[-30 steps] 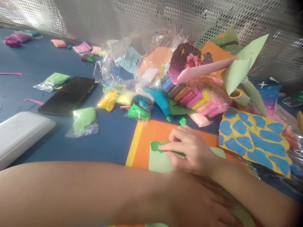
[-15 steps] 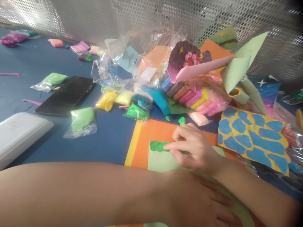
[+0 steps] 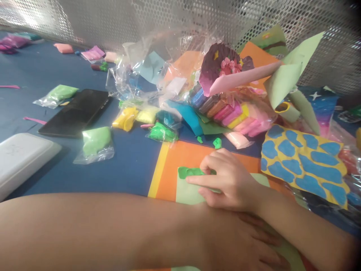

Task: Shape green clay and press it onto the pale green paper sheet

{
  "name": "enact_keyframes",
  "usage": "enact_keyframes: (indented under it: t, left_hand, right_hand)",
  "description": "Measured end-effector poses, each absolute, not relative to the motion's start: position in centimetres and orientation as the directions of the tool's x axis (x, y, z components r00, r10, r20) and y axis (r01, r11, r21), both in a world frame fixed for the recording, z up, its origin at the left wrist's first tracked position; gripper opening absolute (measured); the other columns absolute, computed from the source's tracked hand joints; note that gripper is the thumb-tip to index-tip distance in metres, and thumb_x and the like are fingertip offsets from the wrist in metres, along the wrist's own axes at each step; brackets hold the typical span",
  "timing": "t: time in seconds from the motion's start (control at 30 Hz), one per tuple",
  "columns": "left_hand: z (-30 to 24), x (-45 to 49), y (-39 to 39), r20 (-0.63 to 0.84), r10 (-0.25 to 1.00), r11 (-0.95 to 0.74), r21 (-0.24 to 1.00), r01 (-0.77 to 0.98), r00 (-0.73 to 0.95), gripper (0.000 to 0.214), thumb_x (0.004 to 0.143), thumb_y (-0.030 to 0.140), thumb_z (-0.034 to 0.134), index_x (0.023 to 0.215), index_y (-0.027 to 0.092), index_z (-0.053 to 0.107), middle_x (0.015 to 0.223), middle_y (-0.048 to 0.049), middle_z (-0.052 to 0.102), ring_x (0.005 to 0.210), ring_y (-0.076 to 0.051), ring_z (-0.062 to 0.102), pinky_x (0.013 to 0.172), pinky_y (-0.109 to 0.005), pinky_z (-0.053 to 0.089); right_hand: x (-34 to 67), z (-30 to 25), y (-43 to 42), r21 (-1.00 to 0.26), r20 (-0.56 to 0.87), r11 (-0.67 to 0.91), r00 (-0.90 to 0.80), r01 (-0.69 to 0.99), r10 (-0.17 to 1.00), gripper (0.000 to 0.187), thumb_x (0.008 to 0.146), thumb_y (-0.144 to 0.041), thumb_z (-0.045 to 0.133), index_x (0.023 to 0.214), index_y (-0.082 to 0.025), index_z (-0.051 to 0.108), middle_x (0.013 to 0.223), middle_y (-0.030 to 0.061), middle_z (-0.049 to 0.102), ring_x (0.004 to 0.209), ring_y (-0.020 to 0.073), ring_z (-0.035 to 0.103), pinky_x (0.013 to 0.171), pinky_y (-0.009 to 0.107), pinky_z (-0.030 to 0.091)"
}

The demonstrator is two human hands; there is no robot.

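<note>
Where pinned under the right grip (image 3: 225, 180): green clay strip (image 3: 190, 172) on pale green card (image 3: 188, 194).
Long axis crosswise, running left from fingers held together on it; left grip (image 3: 248, 241) lower, fingers apart, flat, clamping nothing.

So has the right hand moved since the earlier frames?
Yes: the right hand has shifted left, its index fingertip closer to the left edge of the pale green card.

Right hand (image 3: 228, 178) curled, left hand (image 3: 239, 241) lying flat.
</note>
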State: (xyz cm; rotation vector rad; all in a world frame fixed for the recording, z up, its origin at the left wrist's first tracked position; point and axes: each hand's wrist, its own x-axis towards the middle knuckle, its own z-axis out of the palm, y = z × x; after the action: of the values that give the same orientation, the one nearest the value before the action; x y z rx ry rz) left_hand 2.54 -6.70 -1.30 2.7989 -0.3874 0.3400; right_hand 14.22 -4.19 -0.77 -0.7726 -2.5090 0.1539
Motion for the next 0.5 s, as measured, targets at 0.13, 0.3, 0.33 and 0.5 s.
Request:
enact_keyframes:
  t: [0.13,0.3,0.33,0.5]
  left_hand:
    - [-1.05,2.44,-6.93,0.230,-0.214,-0.940,0.217,-0.264,0.949,0.030,0.090,0.025,0.052,0.116,0.024,0.066,0.129,0.0077,0.060,0.129,-0.011,0.047,0.111,-0.017,0.034]
    - [-0.74,2.21,-6.54,0.168,-0.238,-0.923,0.268,-0.276,0.957,0.035,0.091,0.024,0.045,0.121,0.022,0.063,0.131,0.0061,0.058,0.130,-0.013,0.046,0.112,-0.020,0.034]
    - [-0.79,2.21,-6.45,0.175,-0.247,-0.916,0.279,-0.288,0.953,0.037,0.091,0.023,0.043,0.122,0.021,0.063,0.131,0.0053,0.058,0.130,-0.014,0.046,0.111,-0.020,0.034]
    - [-1.54,2.44,-6.51,0.290,-0.269,-0.925,0.186,-0.330,0.918,0.043,0.091,0.023,0.036,0.123,0.018,0.064,0.129,0.0041,0.060,0.128,-0.016,0.048,0.110,-0.023,0.036]
  right_hand:
    - [13.98,-0.80,-4.23,-0.242,0.340,0.809,-0.734,0.536,0.588,0.027,0.090,-0.026,0.049,0.100,-0.026,0.074,0.072,0.0015,0.048,0.070,0.0154,0.043,0.065,0.031,0.032]
    - [14.19,-0.77,-4.14,-0.245,0.372,0.806,-0.715,0.539,0.592,0.029,0.090,-0.023,0.048,0.104,-0.024,0.073,0.072,0.0015,0.048,0.068,0.0152,0.045,0.064,0.032,0.034]
    - [14.28,-0.74,-4.08,-0.257,0.402,0.805,-0.698,0.535,0.593,0.029,0.090,-0.022,0.047,0.104,-0.024,0.073,0.073,0.0019,0.049,0.069,0.0152,0.046,0.064,0.032,0.036]
    - [14.24,-0.55,-3.77,-0.215,0.369,0.850,-0.765,0.482,0.527,0.034,0.089,-0.022,0.049,0.118,-0.029,0.065,0.120,0.0081,0.058,0.116,0.0250,0.049,0.096,0.046,0.040]
